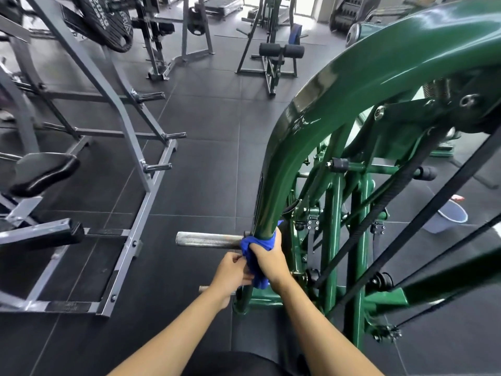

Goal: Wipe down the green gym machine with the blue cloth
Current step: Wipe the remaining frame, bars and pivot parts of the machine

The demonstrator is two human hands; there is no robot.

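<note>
Gripping cloth [258, 276]: right hand [269, 259]; fingertips hidden

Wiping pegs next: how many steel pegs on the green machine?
2: knurled steel peg beside the blue cloth; lower steel peg partly behind the left hand. Others possibly hidden.

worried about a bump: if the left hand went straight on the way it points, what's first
The blue cloth hanging under the right hand; the left hand looks to be touching it.
</note>
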